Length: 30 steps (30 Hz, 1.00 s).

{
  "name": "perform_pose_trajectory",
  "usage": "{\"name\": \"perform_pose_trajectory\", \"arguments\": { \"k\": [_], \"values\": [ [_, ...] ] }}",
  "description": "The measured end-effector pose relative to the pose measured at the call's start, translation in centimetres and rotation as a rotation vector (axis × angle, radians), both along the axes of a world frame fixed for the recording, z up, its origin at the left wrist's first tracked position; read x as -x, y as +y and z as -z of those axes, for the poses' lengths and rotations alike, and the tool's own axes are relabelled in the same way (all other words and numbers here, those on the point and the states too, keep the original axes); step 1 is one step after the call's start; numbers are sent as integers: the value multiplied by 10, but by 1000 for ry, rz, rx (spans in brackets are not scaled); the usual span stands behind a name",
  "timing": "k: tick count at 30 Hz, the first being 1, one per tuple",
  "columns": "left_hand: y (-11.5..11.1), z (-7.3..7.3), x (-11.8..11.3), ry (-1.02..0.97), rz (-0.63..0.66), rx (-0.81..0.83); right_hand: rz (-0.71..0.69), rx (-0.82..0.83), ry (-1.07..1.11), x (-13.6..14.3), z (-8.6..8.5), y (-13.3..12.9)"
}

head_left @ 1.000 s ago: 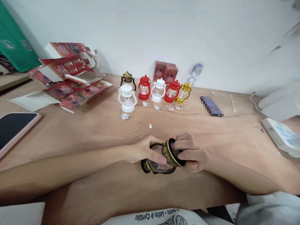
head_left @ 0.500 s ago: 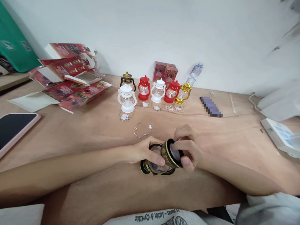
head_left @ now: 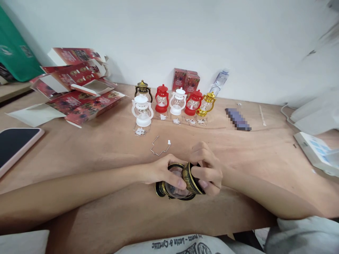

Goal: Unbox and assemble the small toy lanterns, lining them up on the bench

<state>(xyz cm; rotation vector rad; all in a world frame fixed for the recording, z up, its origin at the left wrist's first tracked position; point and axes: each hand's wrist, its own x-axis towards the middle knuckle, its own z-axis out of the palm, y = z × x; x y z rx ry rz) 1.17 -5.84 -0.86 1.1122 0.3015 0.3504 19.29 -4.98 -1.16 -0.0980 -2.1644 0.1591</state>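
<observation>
A black and gold lantern lies on its side low over the front of the table, its top toward the left and its base toward the right. My left hand is wrapped round its clear globe, thumb across the front. At the base end, my right hand has its fingers bent over the rim and into the hollow underside. What those fingertips touch inside is hidden. Beyond my hands a bent wire piece with a small white tab rests on the wood.
Several lanterns stand farther back, among them a white one and a gold one, with small wire pieces before them. Flattened red boxes lie at left, a phone nearer. A bottle leans on the wall.
The fingers of my right hand have curled further over the lantern's base. The lantern has shifted very slightly to the left and down.
</observation>
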Motion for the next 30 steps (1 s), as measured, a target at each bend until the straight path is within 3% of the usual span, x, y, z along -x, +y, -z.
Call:
{"name": "perform_pose_trajectory", "arguments": {
  "k": [5,12,20,30],
  "values": [
    [0,-2,-1,-28,-19,5,-37,-124,70,8,-7,-3],
    [-1,0,-1,-70,3,13,-81,-192,68,7,-3,3],
    [0,2,-1,-62,-1,4,-76,-79,123,15,-10,-6],
    [1,3,1,-92,37,-5,-83,-84,109,16,-11,-8]
  ]
}}
